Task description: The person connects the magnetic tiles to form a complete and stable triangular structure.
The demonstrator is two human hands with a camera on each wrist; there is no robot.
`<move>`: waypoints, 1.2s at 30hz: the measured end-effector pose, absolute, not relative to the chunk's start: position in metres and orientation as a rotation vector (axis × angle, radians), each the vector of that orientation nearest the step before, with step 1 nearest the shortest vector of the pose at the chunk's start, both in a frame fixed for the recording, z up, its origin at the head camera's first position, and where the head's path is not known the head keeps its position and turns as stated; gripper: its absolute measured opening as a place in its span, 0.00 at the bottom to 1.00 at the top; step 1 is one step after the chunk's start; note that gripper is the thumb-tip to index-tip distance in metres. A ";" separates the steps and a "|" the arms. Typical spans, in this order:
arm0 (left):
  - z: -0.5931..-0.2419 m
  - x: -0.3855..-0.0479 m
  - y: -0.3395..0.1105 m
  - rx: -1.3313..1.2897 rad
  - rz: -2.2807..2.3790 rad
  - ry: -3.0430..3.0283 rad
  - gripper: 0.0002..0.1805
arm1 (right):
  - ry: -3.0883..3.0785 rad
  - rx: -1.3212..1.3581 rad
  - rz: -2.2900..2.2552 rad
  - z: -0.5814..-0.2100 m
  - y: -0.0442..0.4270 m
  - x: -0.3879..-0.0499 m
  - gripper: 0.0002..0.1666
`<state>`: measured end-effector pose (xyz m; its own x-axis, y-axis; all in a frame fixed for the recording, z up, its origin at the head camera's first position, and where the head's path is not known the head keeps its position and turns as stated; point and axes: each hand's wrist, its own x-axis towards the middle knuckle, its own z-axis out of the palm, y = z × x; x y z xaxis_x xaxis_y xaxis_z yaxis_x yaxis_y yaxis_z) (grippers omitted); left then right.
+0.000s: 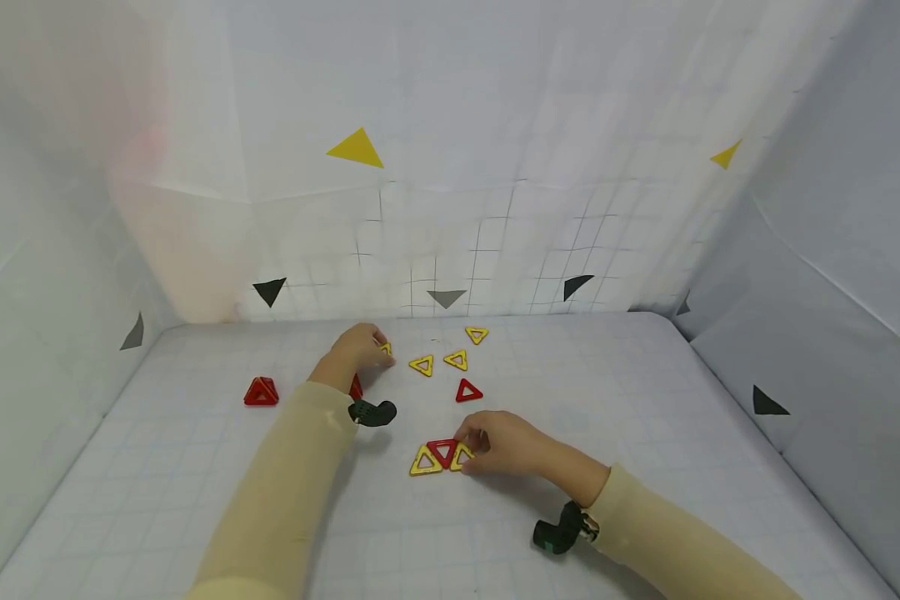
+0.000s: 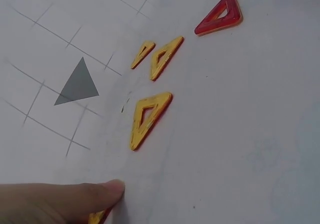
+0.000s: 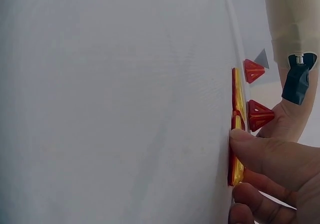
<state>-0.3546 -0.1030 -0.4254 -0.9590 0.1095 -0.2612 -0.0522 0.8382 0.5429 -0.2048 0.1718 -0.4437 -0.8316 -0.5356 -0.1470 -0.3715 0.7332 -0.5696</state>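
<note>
Adjoining yellow and red triangles (image 1: 442, 442)

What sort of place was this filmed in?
Probably a makeshift recording booth: white sheeting rises on three sides of a pale tabletop, with yellow and dark triangles scattered over that sheeting.

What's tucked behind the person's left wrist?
In the head view, a sliver of red shows past the left wrist, which covers the rest. The right wrist view shows a red pyramid there; its far side is hidden.
</note>
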 end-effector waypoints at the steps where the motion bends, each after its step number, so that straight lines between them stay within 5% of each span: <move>1: -0.425 -0.354 -0.103 0.049 0.815 2.732 0.24 | 2.634 -0.707 -0.772 -0.444 0.172 -0.205 0.19; 36: -0.406 -0.327 -0.107 0.439 1.052 2.704 0.22 | 2.635 -0.718 -0.771 -0.444 0.171 -0.206 0.18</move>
